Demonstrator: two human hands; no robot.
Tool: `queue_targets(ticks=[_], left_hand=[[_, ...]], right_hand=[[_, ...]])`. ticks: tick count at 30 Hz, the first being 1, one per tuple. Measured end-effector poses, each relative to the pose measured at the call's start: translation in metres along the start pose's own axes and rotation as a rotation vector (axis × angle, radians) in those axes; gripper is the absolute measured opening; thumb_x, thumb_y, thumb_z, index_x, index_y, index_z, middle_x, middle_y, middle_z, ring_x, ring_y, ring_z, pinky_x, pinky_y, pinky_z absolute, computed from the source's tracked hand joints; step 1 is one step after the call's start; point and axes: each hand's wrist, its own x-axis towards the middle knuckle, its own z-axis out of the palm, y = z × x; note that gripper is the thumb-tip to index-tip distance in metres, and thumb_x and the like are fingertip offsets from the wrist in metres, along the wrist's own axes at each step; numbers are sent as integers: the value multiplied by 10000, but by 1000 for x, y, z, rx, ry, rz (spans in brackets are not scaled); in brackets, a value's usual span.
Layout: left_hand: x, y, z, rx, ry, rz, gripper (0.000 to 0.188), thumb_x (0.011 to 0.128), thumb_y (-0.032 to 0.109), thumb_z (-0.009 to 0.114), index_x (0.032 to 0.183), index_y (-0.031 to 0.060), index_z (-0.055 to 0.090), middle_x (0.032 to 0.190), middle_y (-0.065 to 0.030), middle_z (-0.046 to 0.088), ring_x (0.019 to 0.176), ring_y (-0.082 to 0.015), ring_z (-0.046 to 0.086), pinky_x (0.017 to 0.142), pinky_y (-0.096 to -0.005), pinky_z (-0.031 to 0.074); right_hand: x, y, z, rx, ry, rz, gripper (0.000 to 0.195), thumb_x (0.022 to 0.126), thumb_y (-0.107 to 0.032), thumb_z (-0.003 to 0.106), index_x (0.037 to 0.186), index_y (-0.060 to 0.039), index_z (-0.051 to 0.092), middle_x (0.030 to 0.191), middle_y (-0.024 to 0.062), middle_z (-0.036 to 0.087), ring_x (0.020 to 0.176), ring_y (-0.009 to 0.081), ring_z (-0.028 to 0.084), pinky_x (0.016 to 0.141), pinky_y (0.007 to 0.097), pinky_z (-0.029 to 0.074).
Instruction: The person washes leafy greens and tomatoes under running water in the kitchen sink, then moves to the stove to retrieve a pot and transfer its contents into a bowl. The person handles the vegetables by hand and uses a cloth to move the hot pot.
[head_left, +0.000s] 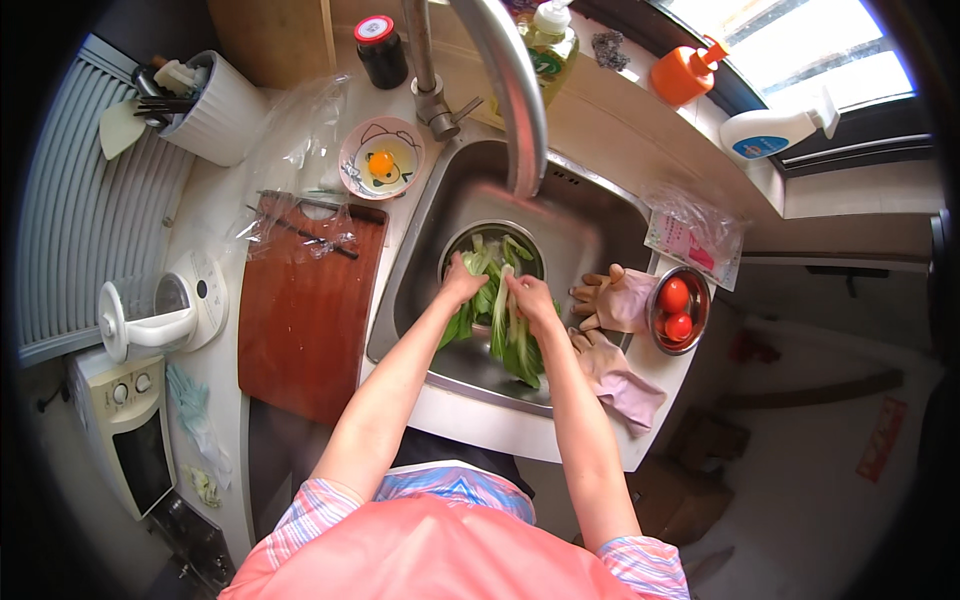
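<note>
Both my hands are over the stainless steel sink (600, 217), at a round metal bowl (517, 228) holding leafy green vegetables. My left hand (463, 282) is closed on a bunch of the greens (477, 262) near the bowl's left side. My right hand (531, 298) pinches a pale-stemmed leafy stalk (501, 311), which hangs over the bowl's near rim. More dark leaves (523, 360) droop toward the sink's near wall. The curved faucet spout (529, 150) ends above the far side of the bowl; whether water runs is hard to tell.
Pink rubber gloves (626, 300) lie over the sink's right rim beside a steel bowl (705, 319) with two tomatoes (674, 295). Leftward are a wooden cutting board (307, 322), chopsticks (330, 246), and a bowl (351, 169) with a cracked egg (381, 163). Bottles (682, 75) line the windowsill.
</note>
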Motion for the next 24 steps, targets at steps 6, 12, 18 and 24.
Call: queue_targets(ticks=[6, 12, 18, 24], left_hand=[[-30, 11, -14, -101, 35, 489, 330, 837, 92, 511, 1150, -10, 522, 1211, -178, 491, 1108, -345, 484, 920, -371, 395], [-45, 5, 4, -653, -419, 197, 601, 858, 188, 563, 1347, 2, 269, 982, -76, 577, 824, -115, 554, 742, -232, 448], [-45, 12, -20, -498, -613, -31, 509, 781, 179, 644, 1216, 37, 422, 819, 0, 551, 598, -27, 463, 484, -174, 348], [-49, 8, -9, -245, -368, 176, 473, 752, 186, 660, 1145, 11, 463, 893, -30, 585, 665, -81, 540, 517, -230, 417]], right_hand=[[14, 0, 6, 71, -61, -29, 405, 807, -12, 524, 1186, 18, 385, 974, 116, 563, 768, 164, 541, 693, 287, 445], [-10, -14, 1, 669, -316, -27, 409, 782, 73, 470, 1183, 17, 411, 1061, 137, 561, 952, 227, 560, 890, 313, 422], [-11, -12, -2, 157, -288, -66, 342, 858, -85, 496, 1181, 10, 439, 941, 76, 579, 841, 118, 526, 721, 250, 434], [-11, -16, 2, -38, -170, -156, 306, 840, -200, 592, 1057, -2, 507, 830, 57, 591, 734, 108, 533, 631, 254, 444]])
